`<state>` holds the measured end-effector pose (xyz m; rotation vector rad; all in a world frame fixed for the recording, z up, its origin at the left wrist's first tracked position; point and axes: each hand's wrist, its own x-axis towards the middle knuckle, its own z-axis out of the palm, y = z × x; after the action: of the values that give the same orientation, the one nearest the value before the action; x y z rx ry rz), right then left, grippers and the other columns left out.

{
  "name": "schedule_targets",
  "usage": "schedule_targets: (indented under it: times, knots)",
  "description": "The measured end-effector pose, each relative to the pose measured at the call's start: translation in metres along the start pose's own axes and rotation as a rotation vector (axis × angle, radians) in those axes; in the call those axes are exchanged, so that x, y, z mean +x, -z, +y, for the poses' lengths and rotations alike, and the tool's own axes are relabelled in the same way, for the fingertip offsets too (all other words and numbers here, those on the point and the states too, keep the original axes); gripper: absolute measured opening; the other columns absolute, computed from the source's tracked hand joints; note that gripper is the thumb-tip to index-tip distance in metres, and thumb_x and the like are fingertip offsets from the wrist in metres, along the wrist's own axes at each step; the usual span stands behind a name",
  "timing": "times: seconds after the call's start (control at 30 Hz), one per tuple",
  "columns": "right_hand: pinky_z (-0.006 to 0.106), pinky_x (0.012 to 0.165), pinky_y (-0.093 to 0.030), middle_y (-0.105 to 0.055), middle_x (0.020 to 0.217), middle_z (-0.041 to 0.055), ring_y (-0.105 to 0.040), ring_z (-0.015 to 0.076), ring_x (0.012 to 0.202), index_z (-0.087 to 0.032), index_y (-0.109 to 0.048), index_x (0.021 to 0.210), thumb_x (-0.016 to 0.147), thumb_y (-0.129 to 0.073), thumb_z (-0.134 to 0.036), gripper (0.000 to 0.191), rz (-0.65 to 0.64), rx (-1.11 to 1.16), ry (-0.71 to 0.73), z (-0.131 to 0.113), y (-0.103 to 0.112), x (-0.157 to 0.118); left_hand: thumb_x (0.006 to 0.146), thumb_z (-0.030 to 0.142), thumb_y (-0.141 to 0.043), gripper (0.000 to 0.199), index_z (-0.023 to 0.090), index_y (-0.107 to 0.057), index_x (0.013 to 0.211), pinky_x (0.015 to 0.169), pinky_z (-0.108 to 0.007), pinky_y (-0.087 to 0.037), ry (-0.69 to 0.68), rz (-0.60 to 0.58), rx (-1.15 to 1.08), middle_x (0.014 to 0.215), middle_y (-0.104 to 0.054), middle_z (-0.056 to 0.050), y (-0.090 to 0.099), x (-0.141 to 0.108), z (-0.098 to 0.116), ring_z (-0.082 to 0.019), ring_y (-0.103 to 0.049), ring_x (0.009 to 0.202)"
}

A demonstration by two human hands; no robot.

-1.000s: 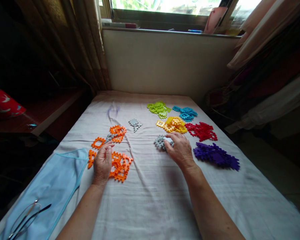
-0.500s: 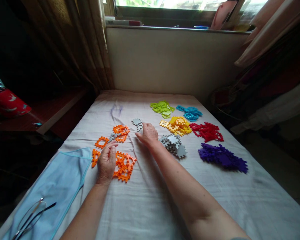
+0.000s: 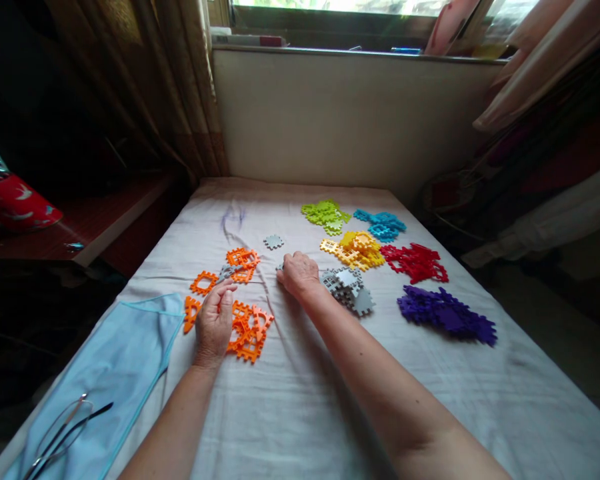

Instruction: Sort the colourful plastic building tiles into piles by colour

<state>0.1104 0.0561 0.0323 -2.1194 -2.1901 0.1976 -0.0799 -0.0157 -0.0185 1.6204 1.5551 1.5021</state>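
My left hand (image 3: 215,320) is closed over the orange interlocking tiles (image 3: 253,337), with a small grey piece (image 3: 227,272) at its fingertips. More orange tiles (image 3: 204,283) lie around it, some square frames and one arch-like. My right hand (image 3: 300,275) has its fingers pinched on a grey toothed tile (image 3: 281,265), mostly hidden by the fingers. A single flat grey tile (image 3: 273,242) lies on the sheet beyond the right hand. The pile of grey tiles (image 3: 350,290) sits just right of that hand.
Piles of lime green (image 3: 325,215), blue (image 3: 381,225), yellow (image 3: 357,250), red (image 3: 415,262) and purple tiles (image 3: 445,315) lie toward the right. Glasses (image 3: 65,433) rest on a light blue cloth (image 3: 125,360) at left. A wall (image 3: 350,120) stands behind the sheet-covered surface (image 3: 280,413).
My right hand has drawn slightly back toward me and to the right with a grey tile, away from the flat grey tile left lying. My left hand has hardly moved.
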Motion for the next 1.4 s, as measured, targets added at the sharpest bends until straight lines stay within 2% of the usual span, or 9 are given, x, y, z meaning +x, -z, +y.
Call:
schedule_targets:
  times: [0.13,0.27,0.43,0.6,0.73,0.9,1.07,1.27,1.4]
  knots:
    - [0.034,0.081,-0.044,-0.065,0.107,0.0128,-0.061,0.0260,0.098,-0.019,-0.065,0.109,0.086,-0.057,-0.032,0.028,0.074,-0.003,0.154,0.012,0.007,-0.039,0.092,0.044,-0.047,0.033,0.019,-0.066,0.098,0.107,-0.040,-0.043,0.002,0.011,-0.001,0.116,-0.069,-0.010,0.000,0.000,-0.001,-0.022,-0.061,0.117]
    - [0.034,0.087,-0.039,-0.066,0.108,0.0105,-0.058,0.0247,0.101,-0.020,-0.062,0.117,0.087,-0.057,-0.033,0.033,0.302,0.068,0.193,0.043,0.004,-0.073,0.091,0.045,-0.047,0.033,0.019,-0.067,0.098,0.106,-0.039,-0.044,0.001,0.010,0.002,0.117,-0.069,-0.010,-0.001,0.001,0.001,-0.022,-0.061,0.115]
    - [0.035,0.089,-0.037,-0.067,0.107,0.0100,-0.058,0.0240,0.099,-0.017,-0.060,0.116,0.084,-0.060,-0.032,0.035,0.591,0.063,0.185,0.094,-0.009,-0.093,0.091,0.046,-0.048,0.034,0.019,-0.067,0.096,0.107,-0.040,-0.043,-0.006,0.014,0.002,0.115,-0.069,-0.009,-0.001,0.001,-0.001,-0.022,-0.061,0.116]
    - [0.035,0.091,-0.036,-0.068,0.109,0.0092,-0.058,0.0226,0.099,-0.018,-0.058,0.118,0.085,-0.061,-0.029,0.035,0.624,0.029,0.228,0.114,-0.018,-0.104,0.091,0.046,-0.048,0.034,0.019,-0.067,0.096,0.109,-0.040,-0.041,-0.012,0.013,-0.002,0.114,-0.069,-0.009,0.000,0.001,-0.003,-0.022,-0.060,0.117]
    - [0.036,0.090,-0.037,-0.067,0.110,0.0093,-0.057,0.0235,0.101,-0.019,-0.060,0.119,0.084,-0.062,-0.030,0.037,0.624,0.036,0.196,0.114,-0.019,-0.107,0.091,0.046,-0.048,0.034,0.019,-0.067,0.097,0.109,-0.040,-0.041,-0.007,0.013,0.003,0.115,-0.069,-0.009,0.000,0.002,-0.003,-0.022,-0.060,0.117]
    - [0.035,0.089,-0.038,-0.067,0.107,0.0086,-0.057,0.0223,0.097,-0.020,-0.065,0.113,0.087,-0.058,-0.029,0.029,0.647,0.087,0.159,0.112,-0.017,-0.106,0.091,0.046,-0.047,0.033,0.019,-0.067,0.097,0.109,-0.040,-0.041,-0.010,0.010,0.001,0.116,-0.069,-0.009,0.000,0.002,-0.002,-0.022,-0.061,0.116]
    - [0.034,0.087,-0.038,-0.067,0.102,0.0078,-0.057,0.0214,0.094,-0.021,-0.068,0.105,0.089,-0.054,-0.027,0.022,0.608,0.122,0.163,0.097,-0.006,-0.096,0.090,0.044,-0.048,0.031,0.019,-0.067,0.095,0.106,-0.039,-0.044,-0.020,0.024,-0.005,0.112,-0.070,-0.009,-0.001,0.002,-0.001,-0.022,-0.062,0.113]
    - [0.034,0.090,-0.042,-0.068,0.105,0.0087,-0.058,0.0222,0.097,-0.020,-0.070,0.101,0.091,-0.051,-0.025,0.023,0.424,0.173,0.297,0.054,0.012,-0.062,0.091,0.041,-0.048,0.030,0.019,-0.067,0.096,0.107,-0.041,-0.043,-0.032,0.029,-0.011,0.113,-0.069,-0.010,-0.001,0.001,-0.001,-0.022,-0.062,0.114]
    - [0.033,0.094,-0.044,-0.065,0.119,0.0093,-0.058,0.0223,0.106,-0.020,-0.067,0.114,0.089,-0.051,-0.024,0.030,0.254,0.195,0.274,0.026,0.004,-0.032,0.091,0.040,-0.049,0.028,0.019,-0.067,0.096,0.103,-0.039,-0.046,-0.012,0.102,-0.037,0.109,-0.071,-0.009,0.000,0.001,0.000,-0.021,-0.064,0.110]
